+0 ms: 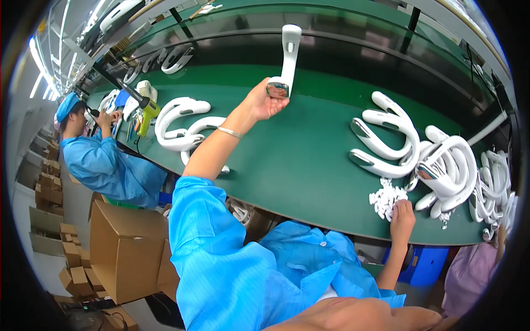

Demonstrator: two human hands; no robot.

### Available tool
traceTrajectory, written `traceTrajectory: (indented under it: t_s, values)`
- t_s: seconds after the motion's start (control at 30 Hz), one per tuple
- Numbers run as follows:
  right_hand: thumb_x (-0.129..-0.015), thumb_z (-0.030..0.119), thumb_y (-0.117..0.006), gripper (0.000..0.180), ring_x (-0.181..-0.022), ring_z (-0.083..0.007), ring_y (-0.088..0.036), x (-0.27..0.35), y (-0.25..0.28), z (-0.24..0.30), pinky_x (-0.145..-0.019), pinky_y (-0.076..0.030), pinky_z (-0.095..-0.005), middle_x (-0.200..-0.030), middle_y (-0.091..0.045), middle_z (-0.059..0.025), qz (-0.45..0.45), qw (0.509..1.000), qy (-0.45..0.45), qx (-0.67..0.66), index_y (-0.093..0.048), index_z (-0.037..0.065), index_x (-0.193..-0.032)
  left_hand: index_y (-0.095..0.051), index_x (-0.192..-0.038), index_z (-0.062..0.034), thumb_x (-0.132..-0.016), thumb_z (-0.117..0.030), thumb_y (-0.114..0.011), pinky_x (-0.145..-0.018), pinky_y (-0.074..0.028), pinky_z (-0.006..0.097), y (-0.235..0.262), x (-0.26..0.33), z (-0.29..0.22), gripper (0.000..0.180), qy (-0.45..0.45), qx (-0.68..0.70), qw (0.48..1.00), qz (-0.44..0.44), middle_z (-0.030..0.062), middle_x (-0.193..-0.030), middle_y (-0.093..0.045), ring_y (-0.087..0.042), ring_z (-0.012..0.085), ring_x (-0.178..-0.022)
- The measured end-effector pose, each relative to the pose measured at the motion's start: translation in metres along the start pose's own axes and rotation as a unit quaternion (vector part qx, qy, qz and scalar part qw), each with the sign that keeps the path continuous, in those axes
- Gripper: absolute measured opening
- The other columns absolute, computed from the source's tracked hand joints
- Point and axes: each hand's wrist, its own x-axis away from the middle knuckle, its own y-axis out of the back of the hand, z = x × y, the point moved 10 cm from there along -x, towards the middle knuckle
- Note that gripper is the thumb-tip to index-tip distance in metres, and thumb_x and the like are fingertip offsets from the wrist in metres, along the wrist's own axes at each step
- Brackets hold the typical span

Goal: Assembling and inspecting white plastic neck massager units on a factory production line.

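Observation:
My left hand (267, 101) is raised over the far side of the bench, closed round the lower end of a white curved neck massager (289, 63). A shiny oval pad shows at that end, and the other end points up and away. Down at the right, my right hand (403, 219) touches the edge of a heap of small white plastic pieces (385, 199). Its fingers are drawn together, and whatever is between them is hidden. Just beyond the heap lie several more white U-shaped massagers (406, 135).
Other white massagers (179, 124) lie on the green bench (287, 165), left of centre. A yellow-green electric screwdriver (147, 116) hangs near them. More massagers are stacked at right (452, 171). A co-worker in blue (110, 160) sits at left, near an open cardboard box (130, 248).

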Motion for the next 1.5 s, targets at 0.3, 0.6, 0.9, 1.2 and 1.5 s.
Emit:
traceTrajectory:
  t_s: [0.3, 0.6, 0.9, 1.2, 1.5]
  values:
    - [-0.08, -0.006, -0.056, 0.01, -0.083, -0.0335, -0.059, 0.013, 0.017, 0.007, -0.074, -0.048, -0.0366, -0.09, -0.059, -0.0165, -0.067, 0.997, 0.028, -0.03, -0.058, -0.003, -0.089, -0.056, -0.098, 0.0011, -0.086, -0.034, -0.056, -0.044, -0.05, 0.026, 0.018, 0.11, 0.078, 0.037, -0.114, -0.31, 0.93, -0.16, 0.0086, -0.072, -0.061, -0.061, 0.0158, -0.053]
    - [-0.079, -0.007, -0.056, 0.016, -0.083, -0.0306, -0.06, 0.03, 0.019, -0.005, -0.073, -0.048, -0.0358, -0.091, -0.06, -0.0138, -0.104, 0.994, 0.025, 0.006, -0.06, 0.0, -0.092, -0.03, -0.13, 0.0096, -0.085, -0.036, -0.061, -0.038, -0.047, 0.028, 0.01, 0.174, 0.113, 0.071, -0.248, -0.493, 0.781, -0.293, 0.0106, -0.062, -0.06, -0.058, 0.0171, -0.043]
    - [-0.08, -0.004, -0.057, 0.011, -0.079, -0.0267, -0.061, 0.02, 0.017, -0.007, -0.071, -0.048, -0.033, -0.089, -0.062, -0.0128, -0.102, 0.993, 0.03, -0.045, -0.061, -0.001, -0.091, -0.059, -0.107, -0.0033, -0.073, -0.047, -0.066, -0.081, -0.05, 0.042, 0.02, 0.104, 0.016, 0.055, -0.193, -0.775, 0.55, -0.244, 0.0143, -0.1, -0.066, -0.063, 0.0301, -0.095]
    - [-0.079, -0.004, -0.059, 0.013, -0.075, -0.0188, -0.061, 0.026, 0.018, -0.046, -0.07, -0.05, -0.0279, -0.084, -0.062, -0.01, -0.112, 0.986, -0.019, -0.123, -0.061, -0.003, -0.091, -0.064, -0.09, 0.0079, -0.075, -0.016, -0.066, -0.05, -0.056, 0.029, 0.024, 0.046, 0.046, 0.028, -0.039, -0.688, 0.712, -0.136, 0.0184, -0.085, -0.067, -0.067, 0.0231, -0.06]
    - [-0.081, -0.003, -0.061, 0.015, -0.076, -0.0188, -0.064, 0.031, 0.001, -0.061, -0.071, -0.054, -0.0271, -0.087, -0.062, -0.0122, -0.127, 0.857, -0.217, -0.449, -0.06, -0.01, -0.095, -0.042, -0.116, -0.0057, -0.097, -0.028, -0.042, -0.053, -0.056, 0.033, -0.015, 0.085, 0.142, 0.029, -0.079, -0.17, 0.982, 0.04, 0.0131, -0.089, -0.062, -0.065, 0.0208, -0.068]
